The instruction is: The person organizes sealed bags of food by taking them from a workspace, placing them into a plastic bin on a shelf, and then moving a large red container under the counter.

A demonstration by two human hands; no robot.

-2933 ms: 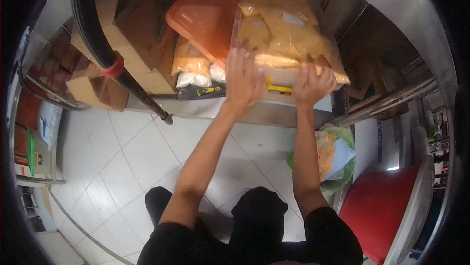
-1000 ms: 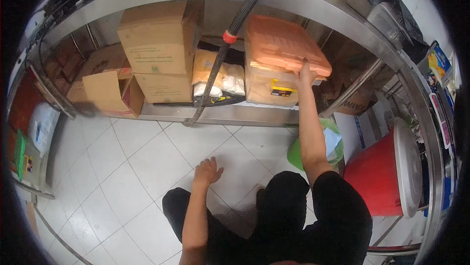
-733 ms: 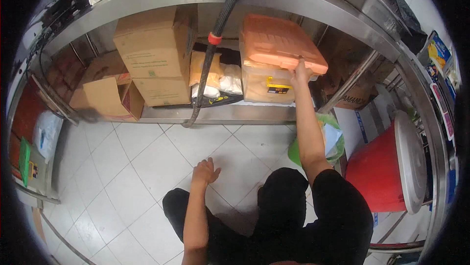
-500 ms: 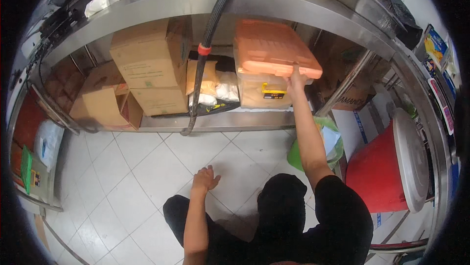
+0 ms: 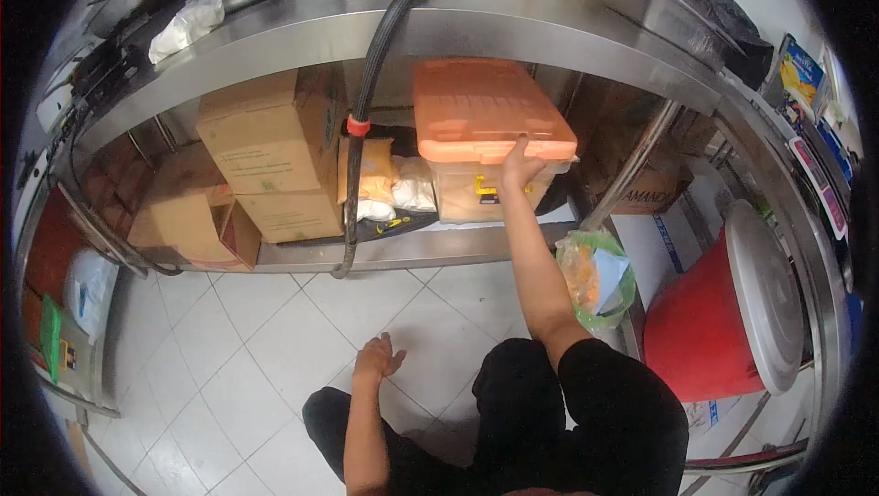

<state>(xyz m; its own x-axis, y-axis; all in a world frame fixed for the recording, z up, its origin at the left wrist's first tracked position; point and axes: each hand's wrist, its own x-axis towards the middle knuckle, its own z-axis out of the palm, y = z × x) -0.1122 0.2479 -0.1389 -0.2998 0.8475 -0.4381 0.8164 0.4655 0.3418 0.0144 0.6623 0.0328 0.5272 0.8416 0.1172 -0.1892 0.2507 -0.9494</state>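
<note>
A clear plastic storage box (image 5: 453, 196) with a yellow latch (image 5: 486, 189) stands on the low metal shelf, with an orange lid (image 5: 494, 107) on top. My right hand (image 5: 521, 169) grips the lid's front rim, its thumb over the top edge and its fingers at the front. Whether the lid sits fully down all round, I cannot tell. Nothing is in my left hand (image 5: 378, 358), which hangs open above the floor near my knee with its fingers apart.
Left of the box lie bagged packets (image 5: 371, 175), then stacked cardboard boxes (image 5: 275, 143). A black hose (image 5: 371, 84) hangs before the shelf. At right are a green-lined waste bin (image 5: 600, 281), a metal leg (image 5: 636, 162) and a red tub (image 5: 700, 317) with a grey lid.
The orange lid has shifted and now lies more squarely over the box. My right hand stays on its front rim; my left hand has barely moved. The view has shifted slightly.
</note>
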